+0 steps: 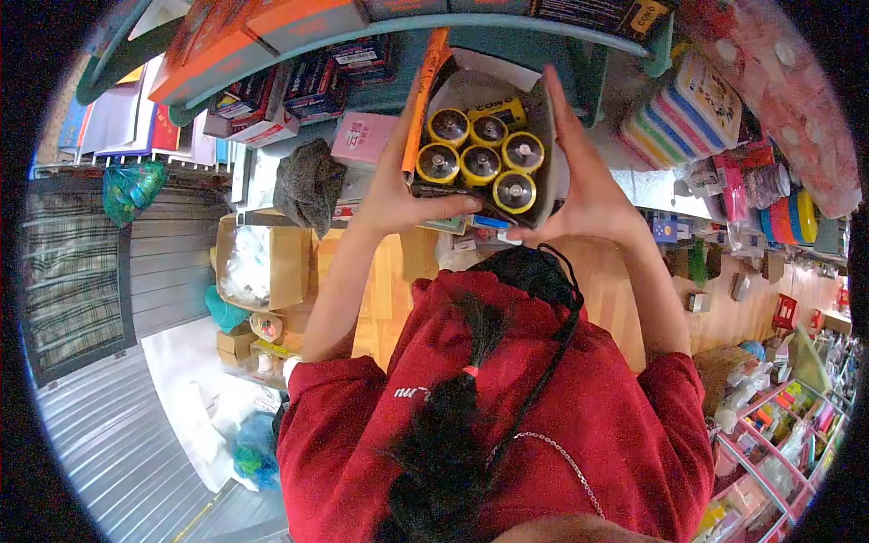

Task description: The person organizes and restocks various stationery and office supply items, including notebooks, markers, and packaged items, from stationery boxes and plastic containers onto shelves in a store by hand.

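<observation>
Both hands hold an open box (557, 195) in front of the chest, its top toward the camera. Several yellow and black cylinders, like batteries (480, 163), stand inside, and one more lies on its side at the far end. My left hand (398, 195) grips the box's orange side, the thumb across the near edge. On the opposite side, my right hand (588, 195) presses along the wall with its fingers stretched up and its thumb near the bottom corner. The undersides of the box are hidden.
A teal shelf (453, 27) with orange boxes (299, 27) runs above the hands. A pink box (365, 138) and a dark grey cloth (310, 185) lie left of them. Striped stacked packs (683, 113) stand at right. A carton (281, 262) is lower left.
</observation>
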A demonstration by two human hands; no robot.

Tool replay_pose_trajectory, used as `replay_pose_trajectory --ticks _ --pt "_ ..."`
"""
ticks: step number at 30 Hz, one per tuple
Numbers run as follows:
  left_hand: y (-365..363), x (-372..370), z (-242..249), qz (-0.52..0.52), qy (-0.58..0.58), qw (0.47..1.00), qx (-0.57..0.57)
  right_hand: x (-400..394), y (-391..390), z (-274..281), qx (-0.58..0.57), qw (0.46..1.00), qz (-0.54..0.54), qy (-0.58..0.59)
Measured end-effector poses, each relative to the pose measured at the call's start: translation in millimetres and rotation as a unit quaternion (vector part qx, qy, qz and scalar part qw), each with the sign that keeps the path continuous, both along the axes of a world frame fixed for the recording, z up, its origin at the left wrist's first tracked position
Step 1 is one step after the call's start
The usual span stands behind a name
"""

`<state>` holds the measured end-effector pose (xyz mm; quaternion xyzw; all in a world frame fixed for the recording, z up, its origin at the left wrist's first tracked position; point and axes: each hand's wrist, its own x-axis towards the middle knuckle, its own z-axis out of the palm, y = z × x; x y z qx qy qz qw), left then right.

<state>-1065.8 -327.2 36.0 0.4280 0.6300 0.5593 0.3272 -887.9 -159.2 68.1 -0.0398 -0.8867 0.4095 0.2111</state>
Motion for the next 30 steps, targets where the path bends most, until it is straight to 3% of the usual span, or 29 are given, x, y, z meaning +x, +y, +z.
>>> replay_pose_trajectory --ticks 5,6,12,15,19,22,25,30 --pt "1.1 10.3 23.0 -0.005 -0.014 1.000 0.013 -3.8 8.2 -3.7 -0.126 0.990 0.015 0.065" --pt "1.1 9.9 24.7 -0.005 0.002 1.000 0.011 -2.4 11.2 -1.5 -0.066 0.996 0.003 0.058" --pt "3.8 12.7 17.1 -0.010 0.016 1.000 0.017 -2.3 12.7 -7.2 -0.079 0.992 0.012 0.094" --pt "13.5 12.4 10.8 -0.008 0.020 1.000 0.011 -6.0 19.0 -26.6 -0.157 0.983 0.010 0.098" --pt "19.9 16.5 17.4 -0.021 -0.022 0.998 0.060 -10.0 21.5 -39.3 -0.176 0.976 0.004 0.128" --pt "17.7 19.6 18.4 -0.018 0.011 0.996 0.085 -7.2 18.3 -44.6 -0.190 0.976 -0.013 0.109" --pt "16.6 17.7 14.2 -0.016 0.001 0.998 0.060 -2.4 16.4 -54.3 -0.205 0.974 -0.031 0.088" --pt "10.6 15.9 17.1 0.007 0.026 1.000 -0.010 -16.3 0.1 -54.6 -0.254 0.947 0.005 0.196"
